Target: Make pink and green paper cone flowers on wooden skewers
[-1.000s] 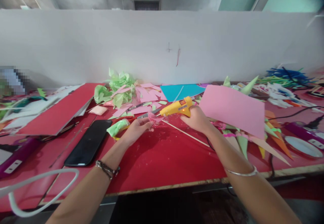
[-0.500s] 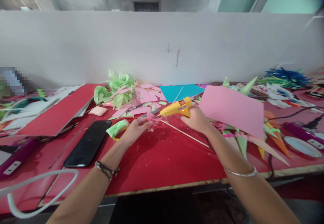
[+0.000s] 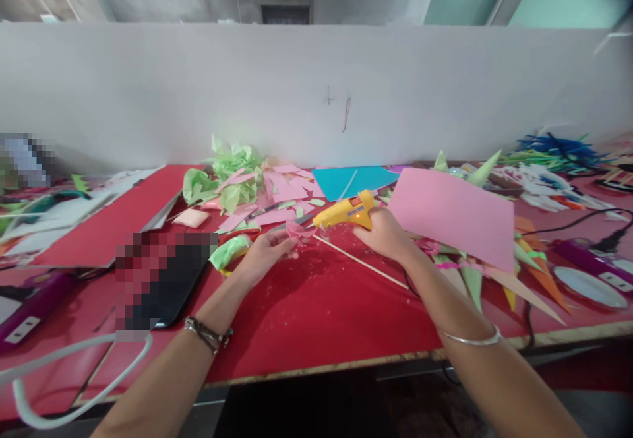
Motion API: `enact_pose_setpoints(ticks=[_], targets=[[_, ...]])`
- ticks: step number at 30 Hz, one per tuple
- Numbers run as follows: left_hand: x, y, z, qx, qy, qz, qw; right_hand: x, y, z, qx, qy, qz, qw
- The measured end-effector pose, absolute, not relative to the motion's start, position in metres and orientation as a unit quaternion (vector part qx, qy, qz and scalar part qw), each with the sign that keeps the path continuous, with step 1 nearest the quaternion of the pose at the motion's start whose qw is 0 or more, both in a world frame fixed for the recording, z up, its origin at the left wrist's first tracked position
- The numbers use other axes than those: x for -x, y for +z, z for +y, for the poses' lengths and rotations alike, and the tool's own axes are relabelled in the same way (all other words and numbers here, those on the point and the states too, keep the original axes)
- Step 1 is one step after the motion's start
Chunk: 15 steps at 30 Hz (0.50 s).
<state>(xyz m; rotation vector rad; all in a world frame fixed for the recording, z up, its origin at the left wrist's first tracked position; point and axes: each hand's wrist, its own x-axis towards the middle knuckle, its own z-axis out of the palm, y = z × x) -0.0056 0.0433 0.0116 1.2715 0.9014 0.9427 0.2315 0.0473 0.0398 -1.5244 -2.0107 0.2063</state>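
My right hand [image 3: 388, 233] is closed around the handle of a yellow glue gun [image 3: 343, 212], its nozzle pointing left. Between the fingertips of my left hand [image 3: 271, 248] is a small pink paper piece [image 3: 299, 232], curled like a petal. The nozzle is right beside this piece; whether they touch I cannot tell. A thin pale stick [image 3: 363, 263] lies on the red tabletop [image 3: 316, 319], running from near the pink piece towards my right wrist. Just left of my left hand sits a light green wrapped bundle [image 3: 230, 251].
Behind my hands are green crumpled paper [image 3: 237, 167], pink scraps [image 3: 284, 184] and a blue sheet [image 3: 341, 182]. A pink sheet [image 3: 452, 214] rests on paper cones at right. A partly blurred phone [image 3: 185, 280] lies left. Purple power strips [image 3: 37, 309] and a white dish [image 3: 591, 287] flank the workspace.
Almost nothing differs. My hands, the glue gun and the pink paper piece hold nearly the same positions.
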Motion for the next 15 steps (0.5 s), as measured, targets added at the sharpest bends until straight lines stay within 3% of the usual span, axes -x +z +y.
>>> enact_pose_setpoints(ticks=[15], targets=[[0.0056,0.0112,0.0447,-0.567,0.422,0.381,0.596,-0.2377,0.0414,0.0489,0.613,0.031,-0.751,0.243]])
